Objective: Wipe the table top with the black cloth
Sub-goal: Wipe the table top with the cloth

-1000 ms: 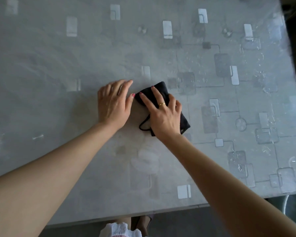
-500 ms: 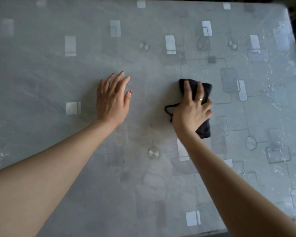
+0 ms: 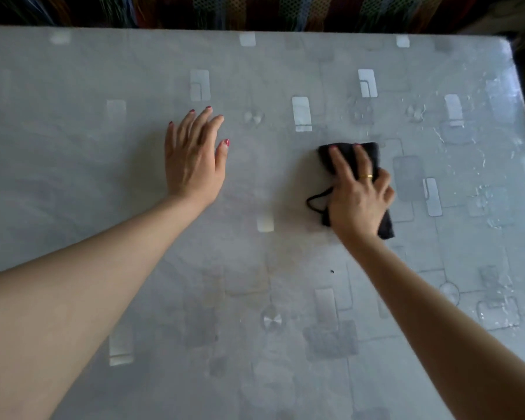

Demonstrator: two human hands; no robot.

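Observation:
A grey table top (image 3: 249, 268) with a glossy cover printed in pale rectangles fills the view. The folded black cloth (image 3: 386, 224) lies right of the middle, a thin loop sticking out on its left side. My right hand (image 3: 358, 195) presses down on the cloth, two fingers stretched forward over it and the outer fingers bent at its right edge. My left hand (image 3: 194, 165) rests flat on the bare table, fingers spread, about a hand's width left of the cloth. It holds nothing.
The table's far edge runs across the top, with dark striped fabric (image 3: 285, 10) behind it. The rounded right corner (image 3: 509, 47) and right edge are in view. A tiny dark speck (image 3: 332, 271) lies near my right forearm.
My right hand slid the cloth to the right, away from my left hand, which stayed flat in place. The view has tilted up and the far edge now shows.

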